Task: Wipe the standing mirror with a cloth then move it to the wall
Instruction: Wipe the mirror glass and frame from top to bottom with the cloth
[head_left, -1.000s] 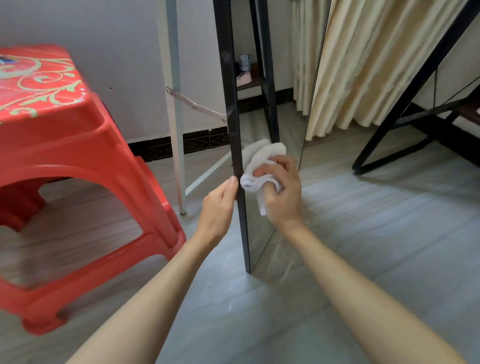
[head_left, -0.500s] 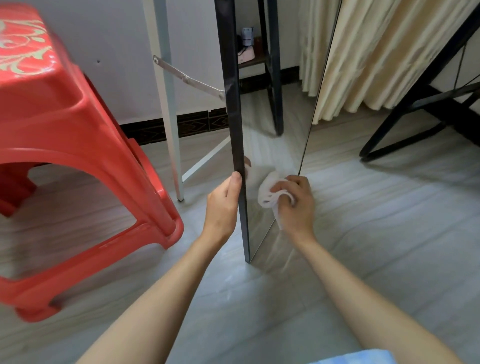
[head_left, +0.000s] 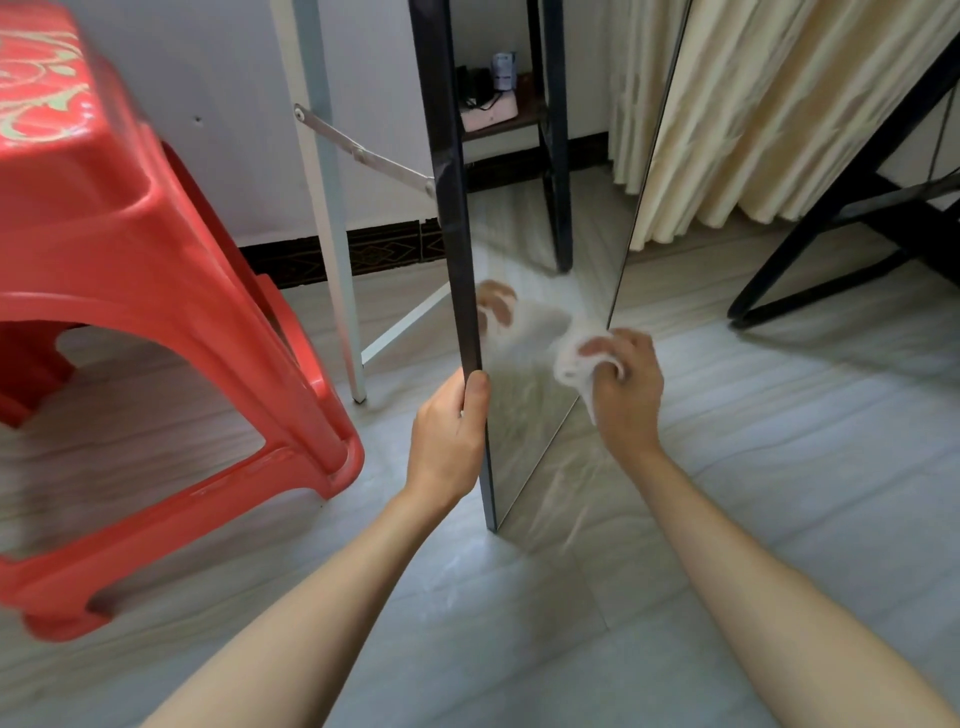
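The standing mirror stands upright on the floor at centre, edge-on to me, with a black frame and a white rear support leg. My left hand grips the black frame edge low down, thumb on the front. My right hand holds a crumpled white cloth and presses it against the lower right part of the glass. The glass reflects the hand and cloth, blurred.
A red plastic stool stands close on the left. Cream curtains hang at the back right, with black furniture legs beside them. The white wall with a dark skirting runs behind the mirror. Grey floor tiles spread below.
My right hand has carried the cloth down the glass and then toward the mirror's right edge. My left hand has closed more firmly round the frame. The view has tilted down.
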